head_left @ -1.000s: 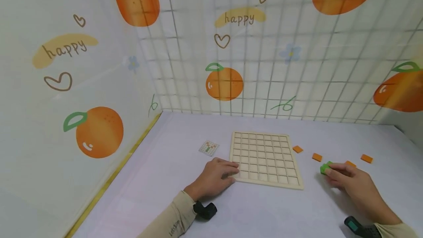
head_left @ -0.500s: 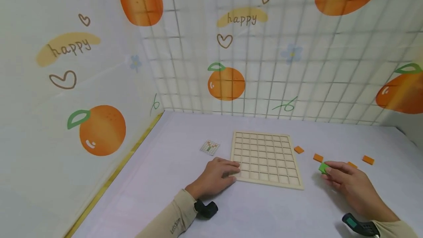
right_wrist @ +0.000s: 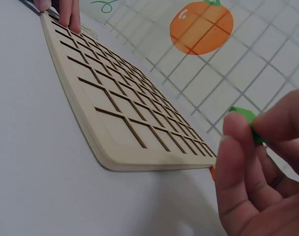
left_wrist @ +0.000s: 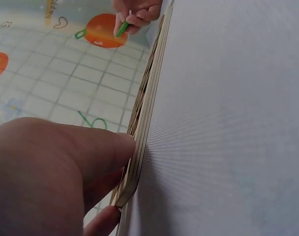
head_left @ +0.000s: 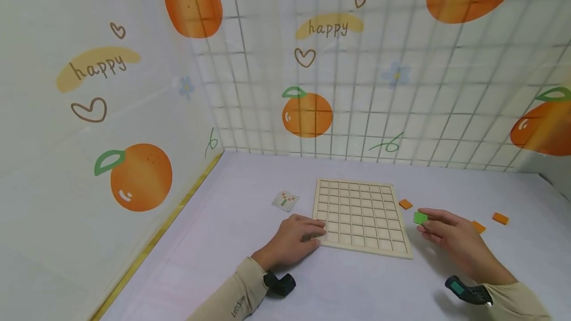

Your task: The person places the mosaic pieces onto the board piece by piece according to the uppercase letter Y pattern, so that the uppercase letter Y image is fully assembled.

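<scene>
My right hand [head_left: 459, 241] pinches a green square tile [head_left: 420, 218] between thumb and fingers. The tile is held above the tabletop, just right of a pale wooden grid board [head_left: 359, 212]. In the right wrist view the fingertips partly cover the green tile [right_wrist: 244, 116], so whether it is a single piece I cannot tell. My left hand [head_left: 292, 241] rests at the board's near left corner, its fingers on the left rim. The left wrist view shows the thumb [left_wrist: 110, 145] against the board's edge [left_wrist: 145, 118]. No tiles show in the board's visible cells.
Orange tiles lie right of the board: one near its rim [head_left: 405, 204], one partly behind my right hand [head_left: 478, 227] and one farther right [head_left: 500, 218]. A small patterned grid card [head_left: 285, 200] lies left of the board. A printed curtain [head_left: 250, 88] hangs behind the table.
My right hand has moved left toward the board with the green tile, which has turned flatter to view. One orange tile is now hidden behind that hand. The left hand stays in place.
</scene>
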### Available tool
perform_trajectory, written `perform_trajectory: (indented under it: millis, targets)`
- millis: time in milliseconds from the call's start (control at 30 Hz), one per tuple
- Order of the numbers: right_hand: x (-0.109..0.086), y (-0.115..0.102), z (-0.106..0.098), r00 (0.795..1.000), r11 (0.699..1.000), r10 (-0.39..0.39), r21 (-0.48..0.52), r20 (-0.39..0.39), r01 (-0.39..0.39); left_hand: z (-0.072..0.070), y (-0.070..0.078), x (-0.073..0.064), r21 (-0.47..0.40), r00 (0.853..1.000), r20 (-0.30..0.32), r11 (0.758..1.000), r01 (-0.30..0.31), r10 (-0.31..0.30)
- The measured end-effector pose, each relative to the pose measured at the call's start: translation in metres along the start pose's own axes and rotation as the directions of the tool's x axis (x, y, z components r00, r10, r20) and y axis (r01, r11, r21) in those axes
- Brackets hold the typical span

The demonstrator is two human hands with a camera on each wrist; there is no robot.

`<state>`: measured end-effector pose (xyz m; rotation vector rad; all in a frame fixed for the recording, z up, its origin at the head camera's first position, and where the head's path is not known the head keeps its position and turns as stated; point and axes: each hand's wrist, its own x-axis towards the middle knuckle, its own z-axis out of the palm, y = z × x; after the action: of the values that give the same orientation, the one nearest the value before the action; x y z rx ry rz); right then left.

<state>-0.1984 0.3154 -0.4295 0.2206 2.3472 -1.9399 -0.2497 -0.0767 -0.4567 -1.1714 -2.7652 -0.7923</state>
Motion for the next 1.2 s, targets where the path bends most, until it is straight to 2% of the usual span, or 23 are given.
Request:
perform_trajectory:
  millis: [400,633,733,967,1200]
  targets:
    - [0.006,-0.009,0.019,0.997,0.999,-0.009,0.054,0.076,0.005,-0.001,-0.001,-0.001,0.011,1.0,-0.002,1.0,-0.017,0.017]
    - [0.007,-0.008,0.026,0.996,0.998,-0.04,0.052,0.083,0.036,-0.003,0.003,-0.005,-0.032,0.998,0.003,0.998,0.061,-0.061]
    - [0.007,-0.007,0.029,0.994,0.997,-0.068,0.034,0.085,0.065,-0.003,0.004,-0.005,-0.049,0.997,0.01,0.996,0.073,-0.072]
    - [0.009,-0.008,0.037,0.987,0.993,-0.119,0.009,0.103,0.119,-0.002,0.004,-0.005,-0.042,0.998,0.005,0.997,0.06,-0.06]
    - [0.011,-0.014,0.046,0.985,0.992,-0.122,-0.015,0.125,0.125,-0.001,0.002,-0.003,0.014,1.0,-0.002,1.0,0.024,-0.024]
